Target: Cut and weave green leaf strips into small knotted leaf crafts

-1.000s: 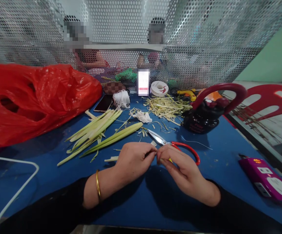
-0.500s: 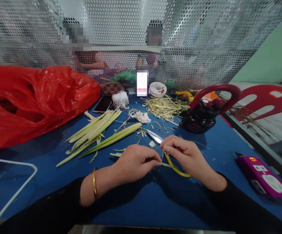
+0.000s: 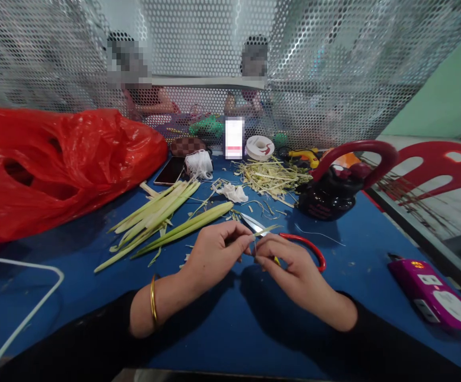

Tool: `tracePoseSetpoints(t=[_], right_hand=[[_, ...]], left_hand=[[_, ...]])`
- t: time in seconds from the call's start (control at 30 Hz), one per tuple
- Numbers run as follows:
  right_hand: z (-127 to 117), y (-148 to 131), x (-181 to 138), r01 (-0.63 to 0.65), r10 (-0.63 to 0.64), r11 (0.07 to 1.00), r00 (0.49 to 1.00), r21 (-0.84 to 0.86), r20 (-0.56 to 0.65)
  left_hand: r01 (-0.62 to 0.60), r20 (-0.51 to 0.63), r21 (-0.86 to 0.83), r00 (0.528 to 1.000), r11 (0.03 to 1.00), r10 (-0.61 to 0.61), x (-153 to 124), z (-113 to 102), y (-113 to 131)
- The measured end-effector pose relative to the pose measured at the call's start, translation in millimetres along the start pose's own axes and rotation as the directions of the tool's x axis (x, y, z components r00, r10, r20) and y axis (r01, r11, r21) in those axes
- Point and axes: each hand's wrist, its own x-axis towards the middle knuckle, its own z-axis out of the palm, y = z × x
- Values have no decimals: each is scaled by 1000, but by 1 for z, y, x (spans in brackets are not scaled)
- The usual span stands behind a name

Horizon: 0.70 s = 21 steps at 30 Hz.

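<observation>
My left hand [image 3: 216, 254], a gold bangle on its wrist, pinches a thin green plant strip [image 3: 270, 229] whose tip points right. Close beside it, the fingers of my right hand [image 3: 299, 273] are pinched on a fine white thread [image 3: 255, 246] that runs up to the strip. Under and behind my right hand lie scissors [image 3: 250, 220] with a red and yellow handle, partly covered. Farther left on the table are long pale-green stalks [image 3: 162, 209] and a greener bunch of stalks [image 3: 192, 225].
A red plastic bag [image 3: 75, 159] fills the left side. Behind are a phone [image 3: 171, 170], white thread [image 3: 199, 163], crumpled tissue [image 3: 232, 192], a ribbon spool [image 3: 259, 147] and shredded plant strips [image 3: 270, 178]. To the right stand a black pot [image 3: 328, 196] and a purple power strip [image 3: 431, 292].
Both hands have shifted slightly left, and the right hand has dropped below the strip, uncovering the red scissor handle. The strip's free end has swung from below to above the right fingers.
</observation>
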Motion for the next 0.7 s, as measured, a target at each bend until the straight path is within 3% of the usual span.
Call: tracePoseSetpoints(t=[0.1,0.23,0.33,0.5,0.7], right_hand=[[3,-4,-3,153,-153,973,988,-175,18],[4,-6,-5,215,-229,918,973,-333,-3],[4,-6,-4,206,-222,950,974,-236,-43],[3,-7,-4,89,-87,996,994,24,-70],[4,-8,-6,70,-70,996,998,55,-8]], left_hand=[[-30,-9,64,999,998,31,1,2,-5],[-77,18,148,997,986,75,1,4,-10],[-86,33,173,996,981,81,2,5,-12],[-113,74,167,992,979,102,1,7,-12],[-168,110,362,985,917,137,-2,9,-13]])
